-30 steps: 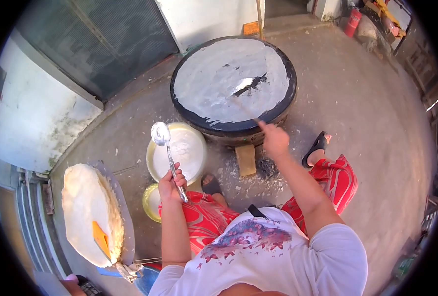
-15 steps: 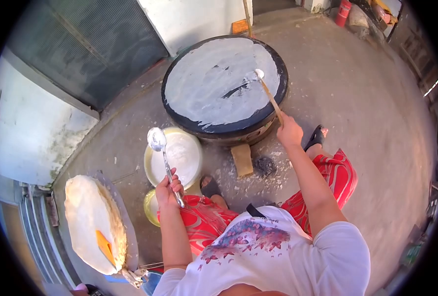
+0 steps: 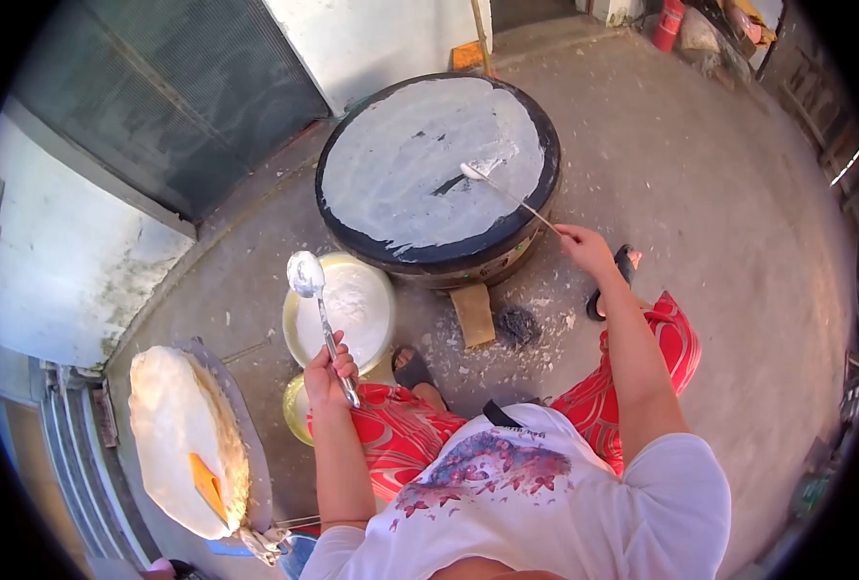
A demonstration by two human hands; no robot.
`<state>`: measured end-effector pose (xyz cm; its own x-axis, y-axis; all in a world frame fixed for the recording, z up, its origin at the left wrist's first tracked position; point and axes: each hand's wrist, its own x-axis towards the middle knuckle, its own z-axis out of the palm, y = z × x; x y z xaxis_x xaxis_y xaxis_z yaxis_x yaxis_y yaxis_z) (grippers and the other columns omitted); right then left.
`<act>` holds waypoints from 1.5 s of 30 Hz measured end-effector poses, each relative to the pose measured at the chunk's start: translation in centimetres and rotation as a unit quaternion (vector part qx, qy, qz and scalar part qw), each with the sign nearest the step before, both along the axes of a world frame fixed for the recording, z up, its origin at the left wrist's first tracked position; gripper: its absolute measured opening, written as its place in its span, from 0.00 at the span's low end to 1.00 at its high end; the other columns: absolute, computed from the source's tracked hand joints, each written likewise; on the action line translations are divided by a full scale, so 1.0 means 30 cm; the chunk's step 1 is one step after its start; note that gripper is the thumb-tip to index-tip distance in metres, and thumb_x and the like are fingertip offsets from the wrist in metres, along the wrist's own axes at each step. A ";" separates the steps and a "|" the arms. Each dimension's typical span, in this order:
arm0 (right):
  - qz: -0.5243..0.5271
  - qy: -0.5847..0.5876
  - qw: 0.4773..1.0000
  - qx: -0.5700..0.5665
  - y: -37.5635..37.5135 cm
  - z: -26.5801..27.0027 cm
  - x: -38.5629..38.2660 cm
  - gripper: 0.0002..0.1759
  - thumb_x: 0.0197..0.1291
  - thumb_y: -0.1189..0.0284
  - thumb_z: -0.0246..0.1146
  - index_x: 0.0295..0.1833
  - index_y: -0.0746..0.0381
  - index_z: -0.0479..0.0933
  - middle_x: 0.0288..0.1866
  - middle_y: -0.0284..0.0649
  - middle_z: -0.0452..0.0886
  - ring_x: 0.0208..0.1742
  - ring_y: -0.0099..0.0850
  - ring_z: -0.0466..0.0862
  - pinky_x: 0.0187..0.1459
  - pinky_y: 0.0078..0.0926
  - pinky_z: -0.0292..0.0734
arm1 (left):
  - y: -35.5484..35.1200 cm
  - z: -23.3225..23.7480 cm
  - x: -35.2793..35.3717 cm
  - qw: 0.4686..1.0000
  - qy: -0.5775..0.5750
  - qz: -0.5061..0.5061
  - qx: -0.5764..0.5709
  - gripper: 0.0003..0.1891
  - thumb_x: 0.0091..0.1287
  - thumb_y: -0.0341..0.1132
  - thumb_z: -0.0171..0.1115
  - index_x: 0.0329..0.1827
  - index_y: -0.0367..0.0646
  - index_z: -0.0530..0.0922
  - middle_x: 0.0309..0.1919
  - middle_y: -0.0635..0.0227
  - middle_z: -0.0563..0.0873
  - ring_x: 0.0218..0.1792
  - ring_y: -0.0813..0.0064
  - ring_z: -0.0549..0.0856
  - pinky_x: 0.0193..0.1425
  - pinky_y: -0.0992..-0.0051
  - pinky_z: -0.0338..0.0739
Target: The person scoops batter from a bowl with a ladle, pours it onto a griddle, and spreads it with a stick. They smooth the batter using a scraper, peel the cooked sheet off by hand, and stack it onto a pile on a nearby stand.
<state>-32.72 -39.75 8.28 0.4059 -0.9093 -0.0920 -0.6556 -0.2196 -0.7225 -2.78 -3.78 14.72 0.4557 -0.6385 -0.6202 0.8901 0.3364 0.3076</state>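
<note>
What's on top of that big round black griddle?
A thin layer of pale batter covers most of the griddle, with dark gaps showing through. A spreading tool's tip lies over it, hiding what's directly beneath.

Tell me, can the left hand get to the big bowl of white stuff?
Probably yes: the left hand is close to the big bowl, and nothing seems to block the way, though its fingers are holding a metal spoon.

On the grey floor (image 3: 681, 213) stands one round griddle (image 3: 420, 257), to the left of the right hand (image 3: 586, 248). One wide basin (image 3: 388, 333) is beyond the left hand (image 3: 331, 375). White flakes (image 3: 460, 370) lie between hands.
</note>
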 end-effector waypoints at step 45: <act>0.025 -0.282 0.953 0.108 0.490 -0.022 0.324 0.16 0.63 0.73 0.49 0.55 0.56 0.73 0.21 0.35 0.76 0.14 0.18 0.70 0.16 0.18 0.68 | -0.413 -0.005 -0.102 0.962 -0.155 -0.190 0.123 0.12 0.63 0.31 0.42 0.41 0.30 0.69 0.23 0.60 0.75 0.16 0.77 0.72 0.16 0.78 0.67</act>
